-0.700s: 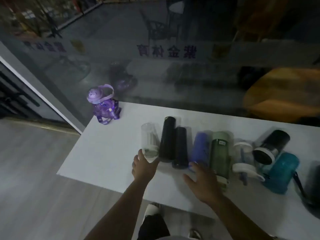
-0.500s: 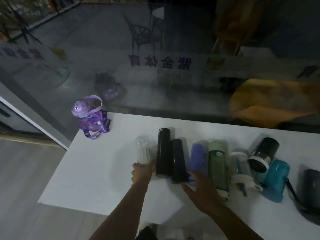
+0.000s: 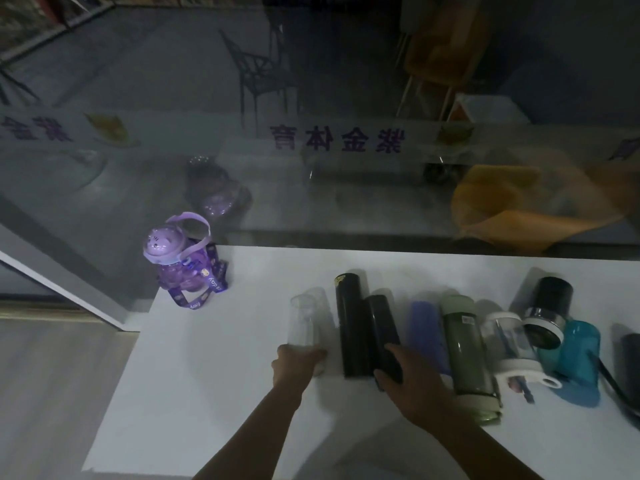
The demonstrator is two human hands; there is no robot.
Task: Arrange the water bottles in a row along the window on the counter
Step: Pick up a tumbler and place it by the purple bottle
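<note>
Several bottles lie side by side on the white counter (image 3: 221,375). My left hand (image 3: 294,362) grips the near end of a clear bottle (image 3: 303,320) at the left of the group. My right hand (image 3: 412,382) closes on the near end of a short dark bottle (image 3: 381,323), which lies beside a taller black bottle (image 3: 349,327). To the right lie a blue-violet bottle (image 3: 424,330), a green bottle (image 3: 467,351), a clear white-capped bottle (image 3: 512,341), a black jar-like bottle (image 3: 547,310) and a teal bottle (image 3: 581,358). A purple strapped bottle (image 3: 180,265) stands upright by the window.
The window glass (image 3: 346,188) runs along the counter's far edge. The counter's left edge drops to a wood floor (image 3: 52,393). Another dark bottle (image 3: 632,358) is cut off at the right edge. A yellow chair (image 3: 519,206) shows behind the glass.
My left hand has closed around the clear bottle's near end. My right hand has shifted left from the blue-violet bottle onto the short dark bottle. The camera has tilted closer.
</note>
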